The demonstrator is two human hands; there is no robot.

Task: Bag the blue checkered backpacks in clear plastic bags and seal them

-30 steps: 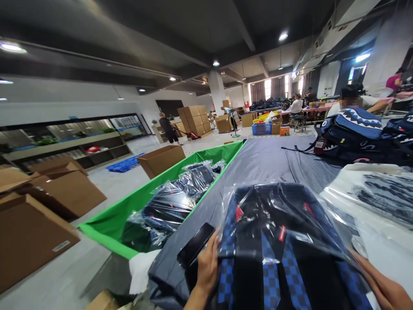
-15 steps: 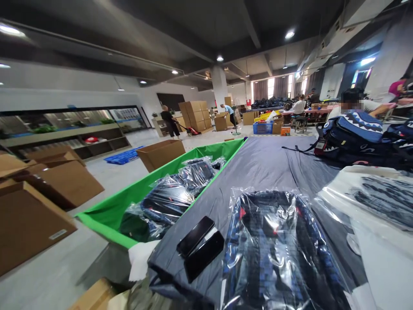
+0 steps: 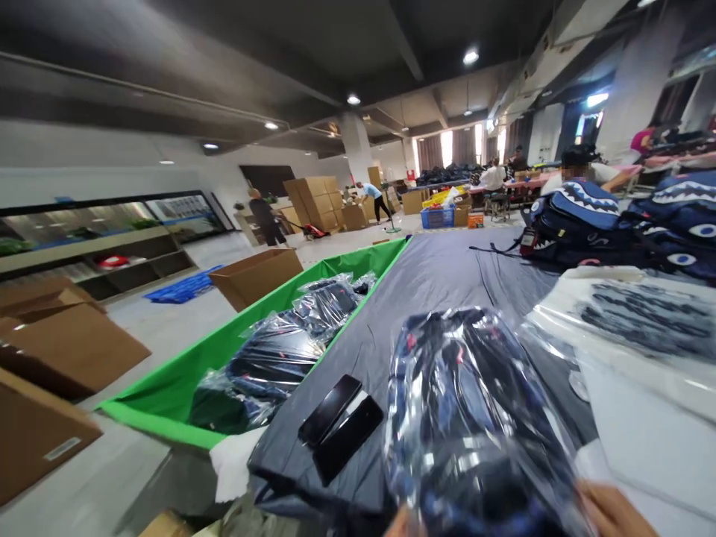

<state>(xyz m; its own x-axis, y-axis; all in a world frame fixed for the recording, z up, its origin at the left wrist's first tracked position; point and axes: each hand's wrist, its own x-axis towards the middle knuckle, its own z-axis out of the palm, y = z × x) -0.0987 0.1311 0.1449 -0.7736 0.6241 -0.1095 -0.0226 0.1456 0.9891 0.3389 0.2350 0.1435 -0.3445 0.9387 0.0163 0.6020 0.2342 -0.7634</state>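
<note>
A dark blue backpack in a clear plastic bag lies before me on the grey-covered table, its near end seeming slightly raised. At the bottom edge, only the fingertips of my left hand show, pinching the near left side of the plastic. My right hand is closed on the bag's near right edge, partly cut off by the frame. Left of the backpack lie two black phones, overlapping. A stack of clear plastic bags with dark print is to the right.
Along the table's left side hangs a green fabric bin with several bagged backpacks. Shark-face backpacks sit at the far right, near a seated person. Open cardboard boxes stand on the floor at left. Other people work farther back.
Both my hands have come into view at the bottom, gripping the bagged backpack. Its near end has lifted and the plastic has shifted. The camera has turned slightly right.
</note>
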